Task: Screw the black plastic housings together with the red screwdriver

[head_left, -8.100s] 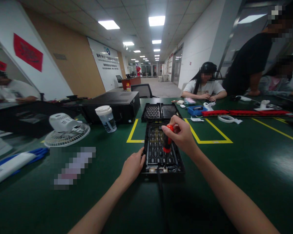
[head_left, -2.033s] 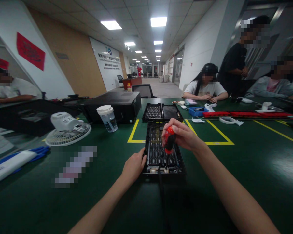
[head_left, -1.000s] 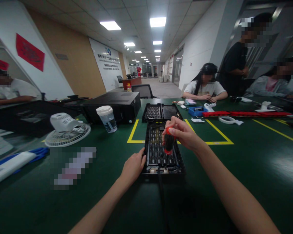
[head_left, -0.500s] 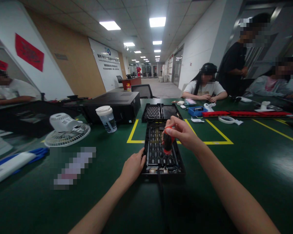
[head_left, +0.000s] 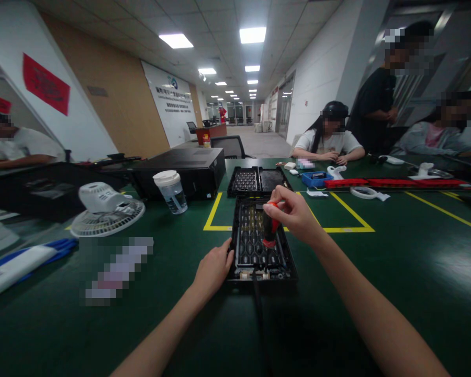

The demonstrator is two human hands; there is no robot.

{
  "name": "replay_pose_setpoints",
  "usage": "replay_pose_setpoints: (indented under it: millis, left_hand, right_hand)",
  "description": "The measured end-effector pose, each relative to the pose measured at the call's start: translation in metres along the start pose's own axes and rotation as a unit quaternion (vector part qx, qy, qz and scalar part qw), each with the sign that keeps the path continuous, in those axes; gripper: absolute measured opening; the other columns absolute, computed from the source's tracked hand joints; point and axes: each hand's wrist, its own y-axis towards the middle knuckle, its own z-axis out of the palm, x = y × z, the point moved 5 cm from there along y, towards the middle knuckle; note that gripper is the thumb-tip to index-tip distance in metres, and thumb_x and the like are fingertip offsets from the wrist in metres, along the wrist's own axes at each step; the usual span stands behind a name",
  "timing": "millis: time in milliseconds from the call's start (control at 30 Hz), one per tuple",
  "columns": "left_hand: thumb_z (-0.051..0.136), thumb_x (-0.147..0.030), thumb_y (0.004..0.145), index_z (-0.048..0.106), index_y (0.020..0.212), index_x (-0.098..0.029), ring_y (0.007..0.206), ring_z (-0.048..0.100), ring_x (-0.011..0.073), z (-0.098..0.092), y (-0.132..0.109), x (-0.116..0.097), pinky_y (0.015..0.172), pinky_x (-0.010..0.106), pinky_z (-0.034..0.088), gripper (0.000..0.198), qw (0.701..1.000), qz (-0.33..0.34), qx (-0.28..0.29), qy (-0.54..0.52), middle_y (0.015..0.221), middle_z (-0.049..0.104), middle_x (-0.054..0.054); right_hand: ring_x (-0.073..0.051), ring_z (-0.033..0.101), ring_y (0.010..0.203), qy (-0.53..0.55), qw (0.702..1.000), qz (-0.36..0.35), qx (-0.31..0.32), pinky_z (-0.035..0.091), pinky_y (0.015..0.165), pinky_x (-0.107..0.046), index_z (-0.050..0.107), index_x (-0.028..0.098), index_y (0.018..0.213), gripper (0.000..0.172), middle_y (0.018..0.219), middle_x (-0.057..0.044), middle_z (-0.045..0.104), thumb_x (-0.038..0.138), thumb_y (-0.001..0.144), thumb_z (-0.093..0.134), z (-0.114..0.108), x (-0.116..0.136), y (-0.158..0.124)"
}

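Observation:
A black rectangular device [head_left: 248,246] with rows of dark rounded cells lies on the green table, a black strap running from its near end toward me. My right hand [head_left: 288,209] pinches the top of a red and black screwdriver [head_left: 270,228], which stands nearly upright over the right part of the device; its tip is hard to make out. Against the device's left edge rests my left hand [head_left: 215,265], its fingers close together and its thumb on the near side. Whether it grips the edge is unclear. Behind the device is an open black case [head_left: 245,180].
On the left are a cup with a white lid [head_left: 170,192], a white fan [head_left: 108,209] and a black box [head_left: 188,167]. A blue tray [head_left: 316,179], red strips [head_left: 396,183] and a tape roll [head_left: 363,193] lie at the back right. Several people are around the table.
The fingers of my right hand have shifted on the screwdriver's top, showing more of its red and black handle. My left hand has stayed in place.

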Motion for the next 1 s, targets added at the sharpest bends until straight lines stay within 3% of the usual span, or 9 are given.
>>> replay_pose_setpoints:
  millis: [467, 1000]
  left_hand:
    - [0.029, -0.038, 0.088, 0.036, 0.129, -0.023, 0.086, 0.060, 0.0177, 0.002, 0.000, 0.001, 0.075, 0.027, 0.043, 0.044, 1.000, 0.003, -0.003, -0.006, 0.096, 0.063, 0.008]
    - [0.029, -0.037, 0.089, 0.036, 0.129, -0.023, 0.086, 0.060, 0.0176, 0.003, 0.001, 0.001, 0.075, 0.027, 0.043, 0.043, 1.000, 0.003, -0.006, 0.001, 0.096, 0.063, 0.008]
  right_hand:
    - [-0.004, 0.029, 0.042, -0.122, 0.990, 0.004, -0.065, 0.020, 0.039, -0.019, 0.033, 0.019, 0.065, 0.027, 0.056, 0.006, 0.031, 0.033, 0.079, 0.052, -0.003, -0.001, -0.004]
    - [-0.007, 0.031, 0.047, -0.275, 0.950, -0.049, -0.143, 0.025, 0.046, -0.021, 0.027, 0.019, 0.060, 0.031, 0.053, 0.005, 0.032, 0.029, 0.077, 0.052, -0.003, 0.014, -0.007]
